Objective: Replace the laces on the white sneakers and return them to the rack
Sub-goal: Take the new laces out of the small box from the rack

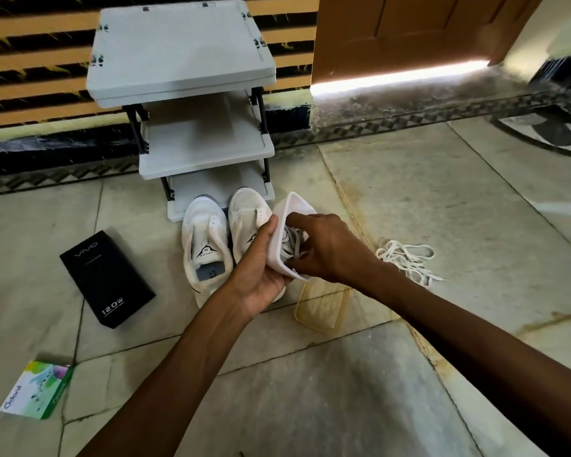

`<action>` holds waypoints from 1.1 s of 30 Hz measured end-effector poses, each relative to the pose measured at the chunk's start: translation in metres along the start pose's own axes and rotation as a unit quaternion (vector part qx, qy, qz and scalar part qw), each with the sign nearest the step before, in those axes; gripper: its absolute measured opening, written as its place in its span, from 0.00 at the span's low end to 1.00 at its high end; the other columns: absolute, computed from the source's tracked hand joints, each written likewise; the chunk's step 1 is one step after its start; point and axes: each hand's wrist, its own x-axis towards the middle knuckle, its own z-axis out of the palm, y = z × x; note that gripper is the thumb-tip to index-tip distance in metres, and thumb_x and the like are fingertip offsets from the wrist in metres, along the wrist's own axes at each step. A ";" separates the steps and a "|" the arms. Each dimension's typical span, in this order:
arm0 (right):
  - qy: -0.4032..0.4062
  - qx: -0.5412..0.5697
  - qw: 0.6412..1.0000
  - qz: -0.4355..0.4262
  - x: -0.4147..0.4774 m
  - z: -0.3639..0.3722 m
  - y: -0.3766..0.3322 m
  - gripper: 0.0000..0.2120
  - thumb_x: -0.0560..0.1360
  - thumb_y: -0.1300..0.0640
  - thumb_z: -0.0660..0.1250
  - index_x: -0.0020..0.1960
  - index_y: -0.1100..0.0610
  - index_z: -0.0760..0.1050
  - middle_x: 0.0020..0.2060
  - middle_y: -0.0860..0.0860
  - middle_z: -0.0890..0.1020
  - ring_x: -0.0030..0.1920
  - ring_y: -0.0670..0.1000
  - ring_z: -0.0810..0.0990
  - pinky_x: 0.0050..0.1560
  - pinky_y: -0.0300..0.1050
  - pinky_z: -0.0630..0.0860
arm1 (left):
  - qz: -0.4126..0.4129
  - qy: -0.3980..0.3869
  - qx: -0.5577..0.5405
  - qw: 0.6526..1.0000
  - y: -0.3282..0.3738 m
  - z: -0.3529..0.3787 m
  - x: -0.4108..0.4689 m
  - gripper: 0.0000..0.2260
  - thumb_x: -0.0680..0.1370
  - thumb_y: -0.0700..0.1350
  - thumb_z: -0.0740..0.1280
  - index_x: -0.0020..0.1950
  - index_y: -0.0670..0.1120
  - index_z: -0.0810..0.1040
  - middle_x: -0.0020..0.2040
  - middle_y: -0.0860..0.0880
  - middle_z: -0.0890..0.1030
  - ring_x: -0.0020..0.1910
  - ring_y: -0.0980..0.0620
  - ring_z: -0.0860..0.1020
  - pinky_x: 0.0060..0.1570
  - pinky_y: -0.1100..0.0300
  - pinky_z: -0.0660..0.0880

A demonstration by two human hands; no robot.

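Head view: both hands worked at a tub of laces above the shoes.
The left hand (261, 265) gripped a tilted white rectangular plastic tub (285, 209). The right hand (327, 249) curled its fingers round the grey-white laces (292, 245) inside. The pair of white sneakers (205, 225) stood on the floor, touching the grey three-tier plastic rack (182, 57).

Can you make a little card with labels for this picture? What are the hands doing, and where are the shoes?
left hand: holds the tub, tilted
right hand: fingers inside the tub, among the tub laces; grip unclear
sneakers: two, on the floor before the rack, no laces showing in them
floor laces: loose heap, right of the hands
lid: on the floor, below the tub
boxes: black box and green box, at left
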 end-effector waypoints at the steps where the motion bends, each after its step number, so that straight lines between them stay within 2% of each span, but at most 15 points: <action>1: 0.014 0.009 1.000 -0.013 0.000 0.003 0.000 0.20 0.65 0.53 0.76 0.55 0.56 0.79 0.43 0.52 0.84 0.40 0.52 0.81 0.37 0.39 0.68 | 0.000 0.005 0.001 1.000 0.002 -0.001 0.001 0.21 0.78 0.54 0.65 0.66 0.42 0.76 0.62 0.41 0.80 0.60 0.45 0.79 0.63 0.45 0.74; 5: 0.072 0.046 0.996 -0.038 0.000 0.013 -0.002 0.08 0.66 0.54 0.73 0.44 0.55 0.81 0.35 0.49 0.83 0.33 0.44 0.76 0.34 0.37 0.67 | 0.010 0.039 0.015 0.999 0.006 0.006 0.003 0.21 0.77 0.52 0.68 0.65 0.42 0.76 0.59 0.41 0.82 0.59 0.45 0.80 0.65 0.45 0.73; 7: 0.094 0.071 0.993 -0.007 0.002 0.013 0.003 0.05 0.65 0.54 0.72 0.36 0.53 0.78 0.29 0.47 0.79 0.28 0.44 0.72 0.31 0.37 0.64 | 0.021 0.047 0.020 0.998 0.004 0.010 0.003 0.19 0.78 0.53 0.67 0.63 0.43 0.77 0.57 0.42 0.83 0.56 0.46 0.81 0.62 0.45 0.74; 9: 0.137 0.140 0.979 0.059 0.003 0.006 0.012 0.09 0.64 0.57 0.75 0.32 0.54 0.75 0.26 0.47 0.77 0.26 0.43 0.71 0.27 0.39 0.65 | 0.038 0.036 0.018 0.998 0.004 0.013 0.005 0.20 0.79 0.55 0.63 0.65 0.44 0.76 0.59 0.42 0.82 0.56 0.46 0.80 0.60 0.46 0.75; 12: 0.247 0.240 0.926 0.157 0.006 -0.017 0.026 0.09 0.65 0.64 0.77 0.39 0.52 0.82 0.34 0.50 0.84 0.29 0.44 0.81 0.28 0.39 0.77 | 0.066 0.047 0.025 0.996 0.006 0.014 0.006 0.19 0.80 0.54 0.61 0.68 0.48 0.73 0.59 0.44 0.81 0.55 0.48 0.80 0.58 0.48 0.75; 14: 0.277 0.276 0.892 0.226 0.010 -0.027 0.046 0.10 0.66 0.65 0.76 0.43 0.53 0.84 0.37 0.51 0.86 0.31 0.45 0.83 0.31 0.37 0.79 | 0.067 0.065 0.035 0.995 0.007 0.009 0.007 0.20 0.80 0.54 0.63 0.70 0.49 0.70 0.60 0.45 0.81 0.56 0.49 0.79 0.57 0.50 0.76; 16: 0.232 0.220 0.905 0.280 0.014 -0.025 0.074 0.07 0.66 0.63 0.76 0.44 0.56 0.84 0.35 0.52 0.85 0.31 0.45 0.84 0.32 0.39 0.81 | 0.061 0.079 0.042 0.994 0.007 0.005 0.007 0.22 0.79 0.54 0.63 0.71 0.48 0.69 0.60 0.46 0.81 0.57 0.49 0.79 0.57 0.51 0.76; 18: 0.155 0.126 0.925 0.324 0.017 -0.012 0.100 0.04 0.66 0.59 0.75 0.41 0.57 0.83 0.33 0.54 0.85 0.33 0.50 0.85 0.37 0.46 0.82 | 0.063 0.087 0.046 0.993 0.005 0.004 0.007 0.22 0.79 0.54 0.64 0.71 0.48 0.70 0.61 0.46 0.81 0.58 0.50 0.79 0.56 0.53 0.77; 21: 0.075 -0.004 0.942 0.328 0.018 0.014 0.125 0.05 0.68 0.57 0.71 0.41 0.59 0.81 0.38 0.60 0.84 0.42 0.62 0.83 0.37 0.45 0.73 | 0.069 0.090 0.054 0.992 0.001 0.007 0.009 0.22 0.79 0.53 0.64 0.72 0.48 0.69 0.62 0.46 0.80 0.60 0.50 0.79 0.56 0.54 0.77; 23: 0.030 -0.031 0.946 0.322 0.019 0.023 0.133 0.07 0.71 0.55 0.70 0.43 0.60 0.80 0.42 0.62 0.84 0.46 0.64 0.81 0.38 0.44 0.67 | 0.071 0.087 0.051 0.992 -0.001 0.007 0.009 0.22 0.78 0.53 0.65 0.71 0.48 0.69 0.62 0.47 0.81 0.61 0.51 0.79 0.57 0.54 0.76; 24: 0.004 -0.036 0.945 0.324 0.020 0.025 0.135 0.08 0.72 0.55 0.70 0.46 0.60 0.79 0.45 0.62 0.83 0.48 0.63 0.81 0.39 0.44 0.68 | 0.072 0.087 0.049 0.992 -0.002 0.005 0.009 0.22 0.78 0.53 0.66 0.71 0.49 0.69 0.62 0.47 0.81 0.61 0.51 0.79 0.58 0.54 0.76; 26: -0.042 -0.031 0.943 0.330 0.021 0.025 0.139 0.15 0.72 0.55 0.72 0.56 0.60 0.78 0.53 0.61 0.82 0.53 0.62 0.80 0.44 0.47 0.74 | 0.073 0.090 0.047 0.992 -0.002 0.004 0.009 0.22 0.78 0.52 0.66 0.71 0.49 0.70 0.61 0.48 0.81 0.61 0.51 0.79 0.60 0.53 0.75; 28: -0.058 -0.011 0.940 0.336 0.019 0.020 0.143 0.28 0.69 0.56 0.76 0.67 0.57 0.72 0.60 0.60 0.79 0.57 0.60 0.79 0.52 0.48 0.76 | 0.076 0.087 0.051 0.992 -0.002 0.003 0.009 0.21 0.78 0.52 0.65 0.70 0.49 0.71 0.60 0.48 0.82 0.60 0.52 0.79 0.58 0.54 0.76; 30: -0.049 0.013 0.939 0.341 0.014 0.010 0.146 0.39 0.66 0.57 0.79 0.72 0.55 0.66 0.64 0.60 0.75 0.61 0.59 0.77 0.59 0.52 0.77 | 0.076 0.083 0.054 0.992 -0.002 0.005 0.009 0.20 0.78 0.53 0.65 0.70 0.49 0.71 0.60 0.48 0.82 0.59 0.52 0.79 0.57 0.54 0.76; 33: -0.102 -0.014 0.938 0.332 -0.006 -0.009 0.153 0.39 0.66 0.54 0.79 0.73 0.52 0.64 0.68 0.58 0.71 0.62 0.58 0.74 0.61 0.52 0.75 | 0.073 0.079 0.059 0.992 -0.004 0.008 0.010 0.21 0.78 0.53 0.65 0.70 0.50 0.70 0.60 0.48 0.82 0.58 0.52 0.80 0.52 0.56 0.78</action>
